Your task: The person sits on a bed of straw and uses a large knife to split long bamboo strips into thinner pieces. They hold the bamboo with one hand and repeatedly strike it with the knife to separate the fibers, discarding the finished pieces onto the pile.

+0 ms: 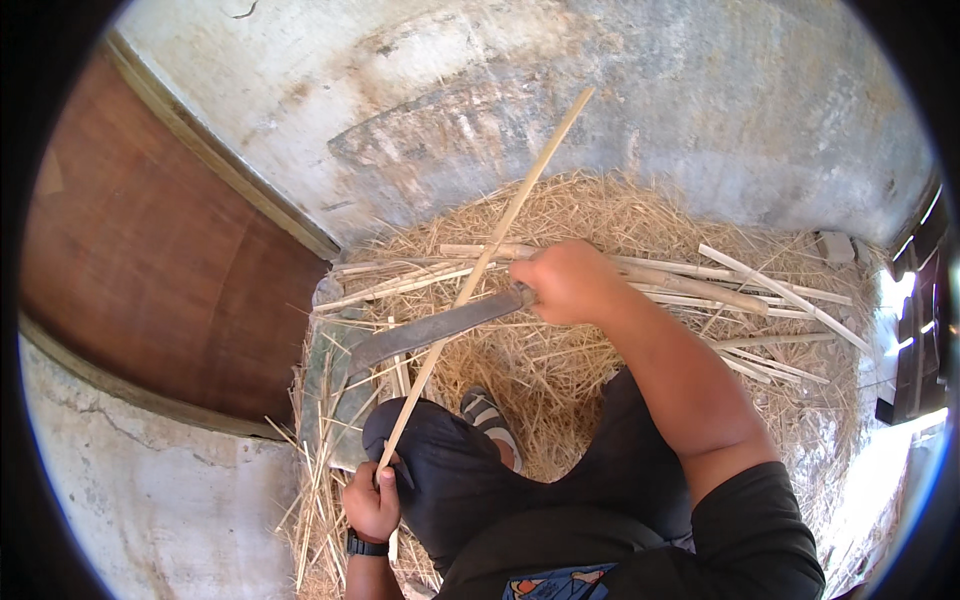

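My right hand [570, 282] is closed round the handle of a machete [425, 334], whose dark, worn blade points left. The blade crosses a long, pale split strip of wood or bamboo [533, 178] near its middle; I cannot tell how firmly they touch. My left hand [372, 503] grips the strip's lower end beside my left knee. From there the strip slants up and to the right, its far end in front of the wall. My left wrist wears a dark watch [367, 545].
Straw and shavings [540, 350] cover the floor around my sandalled foot [490, 424]. Several poles and split strips [700, 287] lie across it beyond my right hand. A stained plaster wall [700, 110] stands ahead, a brown door panel [160, 240] to the left, and a stone slab [335, 385] near my left knee.
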`<state>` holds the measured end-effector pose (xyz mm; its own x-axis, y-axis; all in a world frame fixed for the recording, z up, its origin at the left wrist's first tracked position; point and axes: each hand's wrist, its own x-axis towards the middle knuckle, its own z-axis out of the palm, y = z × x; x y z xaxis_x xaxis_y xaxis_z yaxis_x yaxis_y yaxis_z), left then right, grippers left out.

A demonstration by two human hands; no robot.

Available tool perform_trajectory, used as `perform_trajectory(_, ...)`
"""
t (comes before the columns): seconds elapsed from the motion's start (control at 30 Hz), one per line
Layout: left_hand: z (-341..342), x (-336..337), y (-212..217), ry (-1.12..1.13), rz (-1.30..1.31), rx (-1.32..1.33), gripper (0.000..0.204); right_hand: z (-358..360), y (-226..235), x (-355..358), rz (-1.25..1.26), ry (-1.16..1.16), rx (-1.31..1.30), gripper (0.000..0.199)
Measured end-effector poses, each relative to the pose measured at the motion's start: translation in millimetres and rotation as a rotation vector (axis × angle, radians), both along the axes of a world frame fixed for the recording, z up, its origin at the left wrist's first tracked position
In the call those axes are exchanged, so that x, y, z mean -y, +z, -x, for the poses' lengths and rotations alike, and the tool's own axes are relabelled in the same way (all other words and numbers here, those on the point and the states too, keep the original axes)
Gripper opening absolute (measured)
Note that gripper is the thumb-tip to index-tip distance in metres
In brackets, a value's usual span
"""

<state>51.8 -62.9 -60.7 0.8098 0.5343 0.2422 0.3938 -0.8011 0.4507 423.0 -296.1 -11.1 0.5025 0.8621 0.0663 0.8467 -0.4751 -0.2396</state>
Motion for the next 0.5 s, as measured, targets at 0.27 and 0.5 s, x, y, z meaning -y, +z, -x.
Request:
perform_trajectory(0.27, 36, -36, -29, 0.050, -0.114, 0.100, 0.046, -92, -75, 39, -0.570, -0.590, -0.555, 0.044)
perform_trajectory(0.5, 55, -72, -40, 0.171, 0.198, 0.226, 0.048, -48, -30, 27, -0.289, -0.351, -0.503, 0.046)
